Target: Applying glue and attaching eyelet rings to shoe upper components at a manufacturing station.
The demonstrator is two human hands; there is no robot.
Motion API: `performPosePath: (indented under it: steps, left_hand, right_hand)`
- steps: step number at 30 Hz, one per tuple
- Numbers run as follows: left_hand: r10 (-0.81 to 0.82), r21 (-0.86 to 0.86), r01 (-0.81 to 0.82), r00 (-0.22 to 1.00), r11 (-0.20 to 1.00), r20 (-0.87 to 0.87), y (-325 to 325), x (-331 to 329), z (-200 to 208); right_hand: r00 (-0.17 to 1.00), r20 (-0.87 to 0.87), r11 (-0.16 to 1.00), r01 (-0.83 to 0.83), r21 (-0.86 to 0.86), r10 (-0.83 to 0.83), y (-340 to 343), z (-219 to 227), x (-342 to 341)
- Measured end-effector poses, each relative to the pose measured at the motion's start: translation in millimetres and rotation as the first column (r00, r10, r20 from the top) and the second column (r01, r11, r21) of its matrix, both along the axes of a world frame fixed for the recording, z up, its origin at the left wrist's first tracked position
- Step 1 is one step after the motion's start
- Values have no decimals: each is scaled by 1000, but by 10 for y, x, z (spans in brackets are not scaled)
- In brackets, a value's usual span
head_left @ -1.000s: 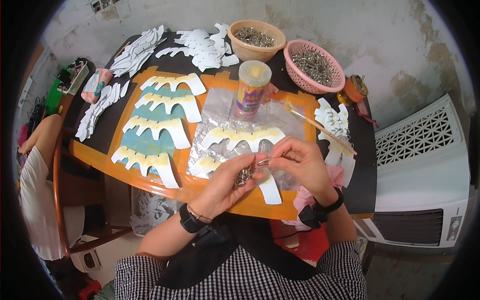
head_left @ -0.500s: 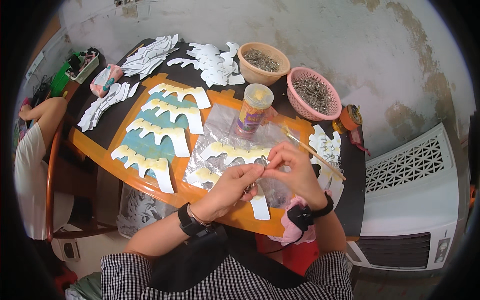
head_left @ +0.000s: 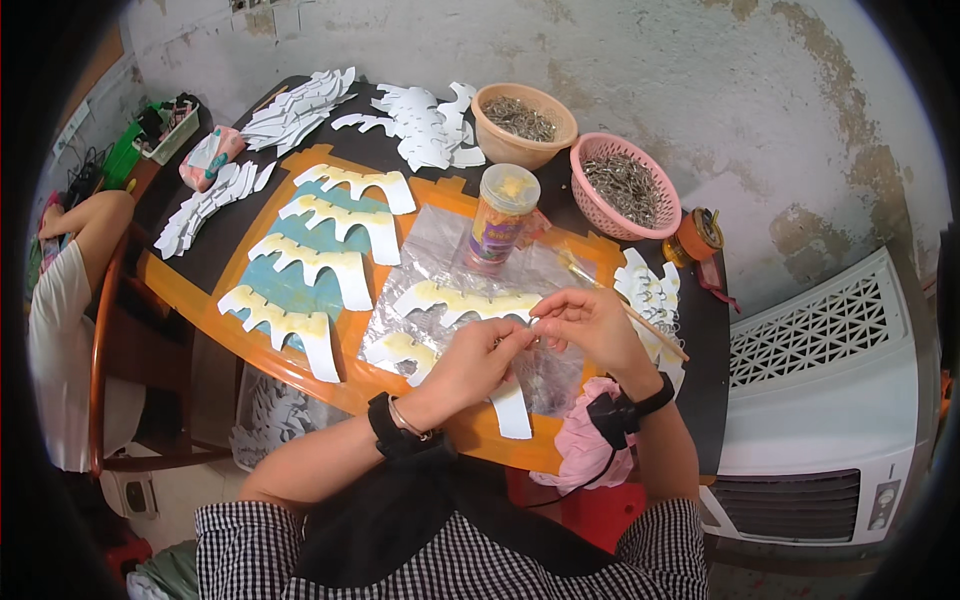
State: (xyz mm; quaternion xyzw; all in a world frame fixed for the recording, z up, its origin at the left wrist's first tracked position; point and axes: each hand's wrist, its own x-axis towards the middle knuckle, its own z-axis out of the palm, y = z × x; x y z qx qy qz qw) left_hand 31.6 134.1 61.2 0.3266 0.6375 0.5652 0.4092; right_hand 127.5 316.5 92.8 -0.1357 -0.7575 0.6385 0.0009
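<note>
My left hand (head_left: 472, 362) and my right hand (head_left: 590, 328) meet fingertip to fingertip over the front part of the work mat. Both are closed in a pinch. Between the tips shows a small shiny metal piece (head_left: 535, 332), too small to tell its exact kind; more metal bits show by my left fingers. Just beyond lies a white scalloped cutout (head_left: 465, 300) with a yellow coating along its upper edge. A second coated cutout (head_left: 400, 352) is partly covered by my left hand. To the right of my right hand, a paintbrush (head_left: 640, 322) lies slanted.
A clear jar (head_left: 503, 215) with yellow residue stands behind my hands. Several coated cutouts (head_left: 308, 262) lie on the blue-green sheet at left. Metal pieces fill a peach bowl (head_left: 525, 150) and a pink basket (head_left: 665, 185). White cutout stacks (head_left: 300, 108) line the back; a white appliance (head_left: 810, 400) stands at right.
My fingertips have drawn closer together around the small metal piece, and my right hand has dropped slightly. The curved metal piece seen standing above the fingertips is now mostly hidden.
</note>
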Motion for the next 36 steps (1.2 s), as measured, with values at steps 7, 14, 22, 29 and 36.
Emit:
performPosePath:
  steps: [7, 14, 22, 29, 36]
  left_hand:
    - [22, 94, 66, 691, 993, -723, 87, 183, -261]
    - [-189, -154, 110, 601, 982, -776, 152, 184, -265]
    - [-185, -137, 128, 565, 982, -804, 176, 149, -253]
    - [-255, -210, 145, 510, 967, -821, 228, 126, -247]
    - [-288, -242, 158, 486, 957, -825, 227, 102, -221]
  right_hand:
    - [997, 40, 988, 53, 145, -59, 439, -181, -324]
    - [999, 30, 975, 27, 220, -35, 400, -480, -617]
    - [1000, 12, 918, 13, 397, -19, 445, -702, -665]
    - [1000, -16, 876, 19, 483, -13, 410, -685, -692]
    - [999, -29, 879, 26, 476, -13, 408, -719, -708]
